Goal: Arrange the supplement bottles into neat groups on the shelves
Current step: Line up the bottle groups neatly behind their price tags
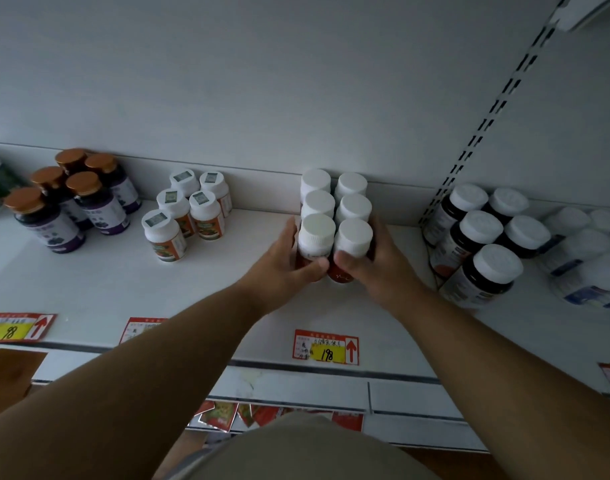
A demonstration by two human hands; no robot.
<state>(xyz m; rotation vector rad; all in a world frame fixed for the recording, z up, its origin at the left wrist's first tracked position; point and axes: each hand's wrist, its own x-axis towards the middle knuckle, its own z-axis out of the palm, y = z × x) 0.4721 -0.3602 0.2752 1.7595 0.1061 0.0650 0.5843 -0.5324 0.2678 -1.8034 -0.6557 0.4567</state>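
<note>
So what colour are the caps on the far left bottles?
Copper-brown caps on dark purple-labelled bottles, seen in the head view.

Head view, down onto near shelf

White-capped red bottles, copper-lidded purple bottles, red-yellow price tag

— What's on the shelf, left to right?

— Far left, five bottles bunched against the back wall. Right of them, five smaller bottles, the nearest one standing forward of the rest. In the middle, six bottles in two columns running back to the wall.

— And the hands?

— The left hand is against that block's left side, the right hand against its right, thumbs across the front pair.

— Further right?

— Past the upright rail, another cluster of bottles. A price tag sits on the front edge, before the middle block.
</note>
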